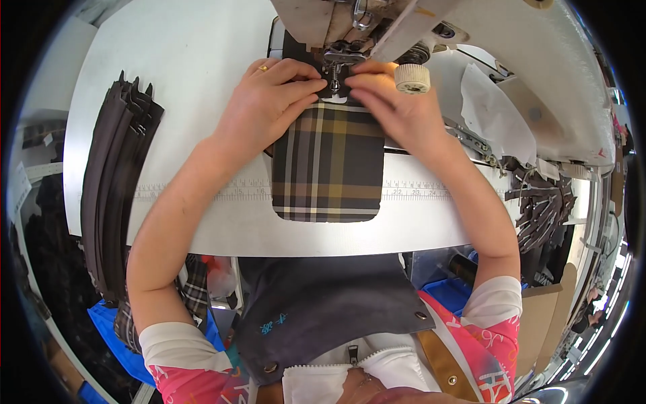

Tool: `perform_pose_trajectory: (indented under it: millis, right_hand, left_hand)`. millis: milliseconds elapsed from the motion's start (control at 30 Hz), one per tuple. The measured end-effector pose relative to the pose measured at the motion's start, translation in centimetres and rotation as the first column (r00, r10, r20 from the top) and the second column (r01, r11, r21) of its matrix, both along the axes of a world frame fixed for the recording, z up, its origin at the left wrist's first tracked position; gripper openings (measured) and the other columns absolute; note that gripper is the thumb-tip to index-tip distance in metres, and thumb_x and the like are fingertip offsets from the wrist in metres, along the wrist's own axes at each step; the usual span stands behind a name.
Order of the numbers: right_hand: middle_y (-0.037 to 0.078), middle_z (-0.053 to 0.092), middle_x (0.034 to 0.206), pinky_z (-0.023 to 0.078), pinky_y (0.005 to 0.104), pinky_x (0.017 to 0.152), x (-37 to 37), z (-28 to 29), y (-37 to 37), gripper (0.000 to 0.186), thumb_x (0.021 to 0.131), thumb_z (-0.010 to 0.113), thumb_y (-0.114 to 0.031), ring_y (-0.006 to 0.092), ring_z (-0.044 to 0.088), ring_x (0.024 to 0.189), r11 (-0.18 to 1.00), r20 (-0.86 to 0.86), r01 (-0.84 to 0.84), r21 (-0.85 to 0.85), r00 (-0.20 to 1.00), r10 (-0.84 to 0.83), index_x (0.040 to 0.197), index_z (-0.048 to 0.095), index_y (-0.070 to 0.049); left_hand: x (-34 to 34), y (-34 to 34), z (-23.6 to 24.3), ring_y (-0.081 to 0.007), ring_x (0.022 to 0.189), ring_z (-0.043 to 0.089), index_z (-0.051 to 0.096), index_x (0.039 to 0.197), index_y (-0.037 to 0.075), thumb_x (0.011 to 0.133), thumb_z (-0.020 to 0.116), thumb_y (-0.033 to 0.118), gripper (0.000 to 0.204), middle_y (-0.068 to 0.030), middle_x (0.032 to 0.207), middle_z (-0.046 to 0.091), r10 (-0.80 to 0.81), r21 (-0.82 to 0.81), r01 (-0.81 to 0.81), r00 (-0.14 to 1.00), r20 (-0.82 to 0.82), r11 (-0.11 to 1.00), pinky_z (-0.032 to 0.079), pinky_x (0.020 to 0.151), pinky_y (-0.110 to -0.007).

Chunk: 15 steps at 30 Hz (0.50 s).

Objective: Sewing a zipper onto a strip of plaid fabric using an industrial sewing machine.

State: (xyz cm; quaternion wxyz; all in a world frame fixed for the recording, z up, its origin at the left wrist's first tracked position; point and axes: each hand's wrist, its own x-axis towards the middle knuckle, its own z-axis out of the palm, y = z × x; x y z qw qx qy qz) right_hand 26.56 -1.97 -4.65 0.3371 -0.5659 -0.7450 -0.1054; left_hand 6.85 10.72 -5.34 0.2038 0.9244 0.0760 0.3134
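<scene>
A checked plaid fabric piece (328,161), dark with tan and yellow stripes and rounded lower corners, lies flat under a sewing machine's needle and presser foot (335,79). My left hand (269,104) is at the left of the foot, fingertips pressed together on dark material along the piece's upper edge. My right hand (400,108) is at the right of the foot, fingers curled onto the same edge. What exactly lies under my fingertips is partly hidden by the foot and fingers.
The white table (175,222) carries a printed ruler strip. A long bundle of dark strips (108,182) lies at the left, more dark strips (545,202) at the right. The machine body (552,81) overhangs the back right. Blue bins (444,291) and cardboard (542,316) sit below.
</scene>
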Motion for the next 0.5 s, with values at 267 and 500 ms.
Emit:
perform_pose_trajectory:
  millis: [267,500]
  right_hand:
    - [0.001,0.064,0.110,0.057,0.0303,0.068,-2.2,1.0,0.1,0.019,0.082,0.071,-0.012,0.0212,0.063,0.097,0.983,0.263,0.024,-0.183,0.964,0.026,0.100,0.067,-0.010]
    - [0.004,0.064,0.104,0.056,0.0341,0.070,-1.7,0.3,0.0,0.022,0.084,0.070,-0.014,0.0249,0.062,0.097,0.967,0.136,0.040,-0.252,0.991,-0.005,0.104,0.064,-0.009]
  left_hand:
    - [-0.4,0.5,0.3,-0.0261,0.093,0.062,0.071,0.102,0.003,0.082,0.070,0.006,0.020,-0.0065,0.103,0.067,-0.055,-0.039,0.052,0.995,-0.088,0.998,0.048,0.088,-0.037]
    - [0.3,0.3,-0.2,-0.0227,0.087,0.063,0.068,0.095,0.008,0.079,0.069,0.011,0.016,-0.0018,0.097,0.065,-0.012,0.382,0.015,1.000,-0.009,0.924,0.048,0.095,-0.042]
